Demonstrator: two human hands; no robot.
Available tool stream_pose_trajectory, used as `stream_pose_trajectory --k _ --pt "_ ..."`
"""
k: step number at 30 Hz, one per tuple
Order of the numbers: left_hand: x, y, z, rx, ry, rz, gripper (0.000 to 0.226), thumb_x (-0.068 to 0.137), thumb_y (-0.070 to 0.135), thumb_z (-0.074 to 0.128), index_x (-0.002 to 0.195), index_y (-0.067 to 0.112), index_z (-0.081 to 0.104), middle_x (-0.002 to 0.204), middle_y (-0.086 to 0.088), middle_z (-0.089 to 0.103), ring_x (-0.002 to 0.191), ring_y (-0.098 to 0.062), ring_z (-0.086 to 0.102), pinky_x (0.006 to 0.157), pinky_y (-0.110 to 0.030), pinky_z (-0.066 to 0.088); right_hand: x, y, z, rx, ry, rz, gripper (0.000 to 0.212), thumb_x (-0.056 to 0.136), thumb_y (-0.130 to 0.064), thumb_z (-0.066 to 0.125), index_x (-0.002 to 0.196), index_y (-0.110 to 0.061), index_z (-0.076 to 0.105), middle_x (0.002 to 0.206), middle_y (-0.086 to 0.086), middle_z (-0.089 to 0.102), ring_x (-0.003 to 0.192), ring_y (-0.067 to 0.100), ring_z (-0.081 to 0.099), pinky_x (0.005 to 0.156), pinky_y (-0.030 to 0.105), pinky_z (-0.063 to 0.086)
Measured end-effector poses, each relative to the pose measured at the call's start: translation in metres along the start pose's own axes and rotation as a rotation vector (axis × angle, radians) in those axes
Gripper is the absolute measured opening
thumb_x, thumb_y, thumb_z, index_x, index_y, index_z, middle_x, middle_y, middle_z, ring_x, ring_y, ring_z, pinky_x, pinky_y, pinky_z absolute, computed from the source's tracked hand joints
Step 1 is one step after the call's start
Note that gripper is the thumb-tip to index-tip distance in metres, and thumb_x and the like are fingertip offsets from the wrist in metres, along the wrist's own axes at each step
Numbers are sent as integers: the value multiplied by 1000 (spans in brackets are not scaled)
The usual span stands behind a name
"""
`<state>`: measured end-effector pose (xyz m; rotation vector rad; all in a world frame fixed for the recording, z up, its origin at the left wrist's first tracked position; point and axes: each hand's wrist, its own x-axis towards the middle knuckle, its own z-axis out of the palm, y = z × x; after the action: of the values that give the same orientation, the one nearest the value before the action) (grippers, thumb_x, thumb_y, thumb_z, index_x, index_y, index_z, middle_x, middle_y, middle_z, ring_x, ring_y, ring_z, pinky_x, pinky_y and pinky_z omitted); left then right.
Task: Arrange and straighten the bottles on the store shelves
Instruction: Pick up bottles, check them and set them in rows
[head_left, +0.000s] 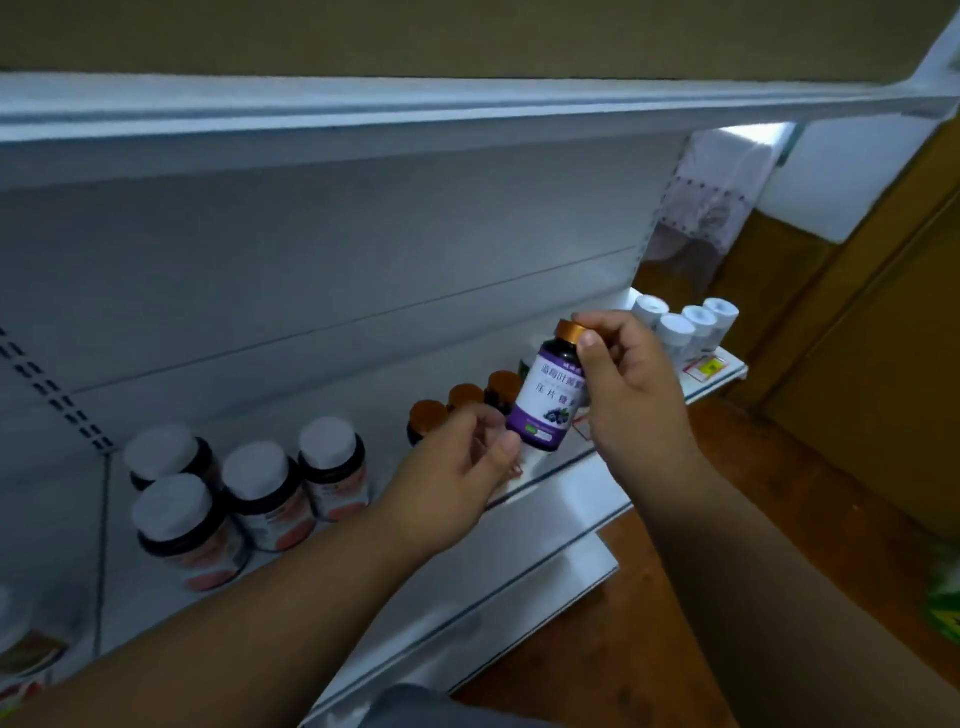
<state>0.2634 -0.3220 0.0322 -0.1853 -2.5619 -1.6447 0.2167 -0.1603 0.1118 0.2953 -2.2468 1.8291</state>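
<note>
A dark bottle with a purple and white label and a copper cap (549, 396) is held tilted above the front of the white shelf (550, 475). My right hand (631, 382) grips it at the cap and upper side. My left hand (462, 467) pinches its bottom edge with thumb and fingers. Behind it three copper-capped dark bottles (467, 397) stand in a slanted row on the shelf.
Several white-capped dark bottles with orange labels (249, 486) stand at the shelf's left. White bottles (685, 327) cluster at its right end. Another shelf (467, 114) hangs overhead. Wooden floor (649, 623) and brown panels (857, 389) lie to the right.
</note>
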Motion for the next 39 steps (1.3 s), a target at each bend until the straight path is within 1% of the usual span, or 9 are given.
stream_pose_trajectory --k 3,6,11,17,20,24,30,36,39 --pt "7 -5 -6 187 267 5 53 85 67 34 106 23 55 97 6 57 90 -11 55 78 -32 46 48 9 17 29 -18 -77 6 96 -25 56 100 -26 60 99 -6 68 92 4 65 80 25 53" --pt "9 -8 -8 511 345 88 38 90 50 44 102 17 59 94 2 53 86 -14 49 72 -29 39 86 19 41 -9 -145 -199 10 94 -22 60 100 -14 62 94 -9 65 86 -5 62 73 9 46" --pt "14 -26 4 896 506 72 20 86 20 58 99 10 68 101 -9 62 92 -29 56 78 -35 44 123 43 93 -117 -621 -313 8 91 -22 64 97 -17 61 97 -14 65 92 -5 60 72 7 46" --pt "4 -26 21 946 466 -184 51 79 14 48 129 11 60 123 -9 60 103 -30 59 87 -38 51 133 72 138 -321 -1099 -413 32 87 -20 68 118 -24 60 114 -11 60 103 7 56 88 21 44" --pt "7 -23 24 949 452 -241 53 78 15 45 129 10 59 125 -8 59 107 -30 59 87 -39 53 131 81 143 -393 -1267 -427 42 87 -20 68 128 -21 57 118 -11 55 106 5 51 89 18 38" --pt "9 -22 24 947 448 -247 49 79 15 46 125 8 62 122 -10 61 105 -31 60 86 -39 53 136 80 140 -401 -1313 -455 31 84 -17 70 115 -17 66 106 -10 58 98 8 56 83 21 42" --pt "10 -18 24 941 425 -266 47 78 15 48 123 7 62 120 -11 61 102 -32 60 83 -42 53 139 82 137 -427 -1335 -464 36 82 -17 72 117 -23 64 109 -12 57 99 10 58 82 22 44" --pt "8 -15 22 947 428 -253 50 78 17 50 125 9 61 123 -8 60 103 -29 59 84 -39 52 138 79 132 -499 -1333 -426 39 89 -20 63 127 -24 58 127 -6 55 107 9 54 87 22 40" --pt "1 -12 19 911 465 -217 53 76 22 57 128 12 56 124 -8 58 105 -27 57 87 -37 50 128 64 125 -480 -1239 -400 40 93 -27 58 132 -26 51 134 -4 51 115 8 49 92 21 37"
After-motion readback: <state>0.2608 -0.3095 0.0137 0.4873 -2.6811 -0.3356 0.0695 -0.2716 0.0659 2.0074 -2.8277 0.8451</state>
